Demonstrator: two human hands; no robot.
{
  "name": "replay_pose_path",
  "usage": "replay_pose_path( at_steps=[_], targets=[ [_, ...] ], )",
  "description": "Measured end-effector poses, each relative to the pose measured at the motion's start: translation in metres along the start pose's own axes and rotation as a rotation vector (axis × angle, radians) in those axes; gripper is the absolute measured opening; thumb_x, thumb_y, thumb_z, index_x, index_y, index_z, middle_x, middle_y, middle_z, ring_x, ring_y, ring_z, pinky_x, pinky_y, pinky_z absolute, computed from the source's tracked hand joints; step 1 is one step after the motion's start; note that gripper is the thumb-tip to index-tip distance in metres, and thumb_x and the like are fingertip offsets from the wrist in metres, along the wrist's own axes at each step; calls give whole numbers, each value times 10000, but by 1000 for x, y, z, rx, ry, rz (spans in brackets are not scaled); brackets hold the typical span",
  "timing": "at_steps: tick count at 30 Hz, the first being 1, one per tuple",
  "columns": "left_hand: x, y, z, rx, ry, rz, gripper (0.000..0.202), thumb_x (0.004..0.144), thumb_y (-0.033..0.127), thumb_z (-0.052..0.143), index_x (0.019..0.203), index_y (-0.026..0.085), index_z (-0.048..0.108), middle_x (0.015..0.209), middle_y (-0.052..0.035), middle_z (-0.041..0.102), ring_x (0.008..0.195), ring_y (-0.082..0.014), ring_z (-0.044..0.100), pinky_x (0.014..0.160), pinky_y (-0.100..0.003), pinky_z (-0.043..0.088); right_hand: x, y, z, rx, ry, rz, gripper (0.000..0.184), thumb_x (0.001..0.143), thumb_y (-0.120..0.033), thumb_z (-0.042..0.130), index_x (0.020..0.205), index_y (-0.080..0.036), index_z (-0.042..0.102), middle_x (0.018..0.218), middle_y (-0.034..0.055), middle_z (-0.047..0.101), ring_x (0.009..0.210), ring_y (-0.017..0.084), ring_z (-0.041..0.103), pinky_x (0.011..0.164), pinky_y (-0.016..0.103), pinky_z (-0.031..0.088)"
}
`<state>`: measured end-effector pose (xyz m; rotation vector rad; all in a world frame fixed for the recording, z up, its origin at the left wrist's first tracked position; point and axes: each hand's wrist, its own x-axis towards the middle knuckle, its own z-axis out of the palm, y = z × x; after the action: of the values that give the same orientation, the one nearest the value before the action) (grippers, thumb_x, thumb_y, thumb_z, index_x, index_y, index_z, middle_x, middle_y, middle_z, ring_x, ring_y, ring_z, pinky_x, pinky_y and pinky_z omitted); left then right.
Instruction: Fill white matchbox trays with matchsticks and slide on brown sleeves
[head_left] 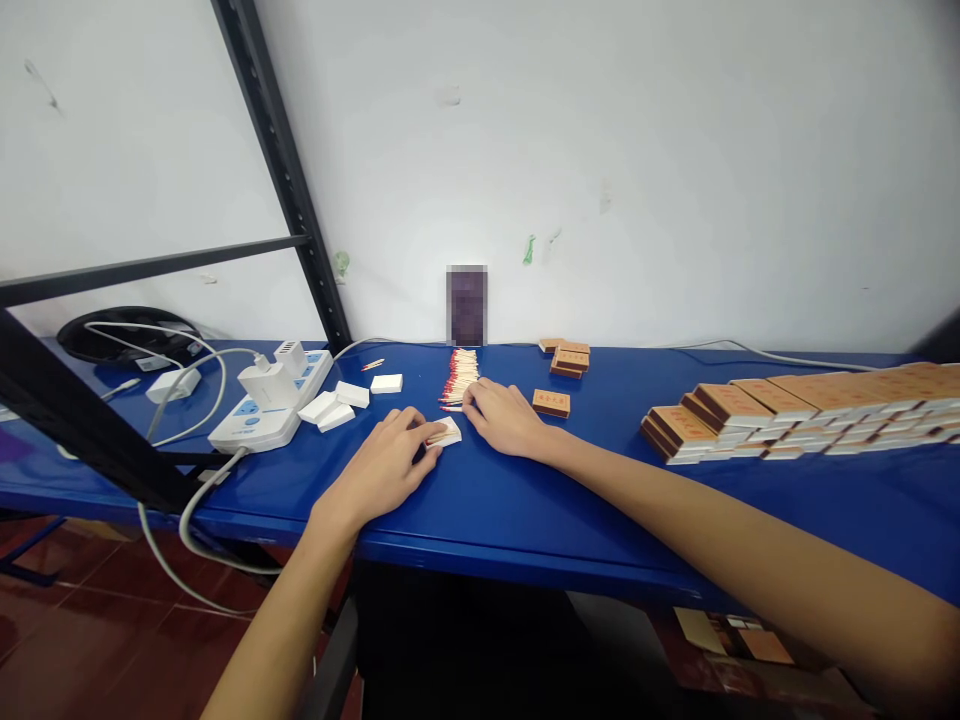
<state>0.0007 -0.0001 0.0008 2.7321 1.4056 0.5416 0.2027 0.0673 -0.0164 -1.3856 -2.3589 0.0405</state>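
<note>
My left hand (386,465) rests on the blue table (525,500) with its fingers closed around a small white matchbox tray (448,432) that has a few matches in it. My right hand (504,415) lies just right of the tray, its fingertips pinched at the near end of a row of red-tipped matches (461,376). A closed brown matchbox (551,403) lies right beside my right hand.
Several empty white trays (341,403) lie near a white power strip (274,400) with plugs and cables at the left. More brown matchboxes (568,357) sit by the wall; long rows of finished boxes (810,410) fill the right. A black shelf frame (285,170) stands at left.
</note>
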Motion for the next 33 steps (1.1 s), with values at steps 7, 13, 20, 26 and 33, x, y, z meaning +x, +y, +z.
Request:
replay_pose_path(
  at_steps=[7,13,20,26,33],
  targets=[
    [0,2,-1,-34,22,-49,461,963,317,439,1416,232,418,1056,-73,591,963,-245,536,916,-418,436,0,1,-1,-20,-30,-23,280,1018,-270,291,933,-183,544,1041,101,623,944,226,581,730,323,367],
    [1,2,1,-39,28,-74,486,956,324,459,1423,204,405,1137,-96,601,1036,-261,542,950,-429,430,0,2,0,-13,-48,-43,294,1021,-248,243,949,-180,519,1040,104,611,919,211,573,747,331,377],
    [1,0,2,-25,40,-66,479,950,329,473,1408,195,422,1192,-101,604,1056,-265,543,955,-430,431,-3,-1,0,6,38,-22,122,937,-293,455,966,-198,527,1076,62,572,898,200,570,769,331,374],
    [1,-1,3,-50,47,-74,482,946,343,477,1407,210,424,1157,-91,613,1041,-261,550,949,-424,434,-4,1,1,62,22,-114,104,913,-264,480,857,-205,544,964,32,565,837,168,555,746,301,358],
    [0,-1,3,-52,50,-69,492,945,336,480,1418,224,406,1183,-90,606,1047,-258,552,944,-421,437,-3,7,2,204,-12,-231,149,957,-232,417,859,-197,524,919,23,580,821,148,529,723,278,359]
  ],
)
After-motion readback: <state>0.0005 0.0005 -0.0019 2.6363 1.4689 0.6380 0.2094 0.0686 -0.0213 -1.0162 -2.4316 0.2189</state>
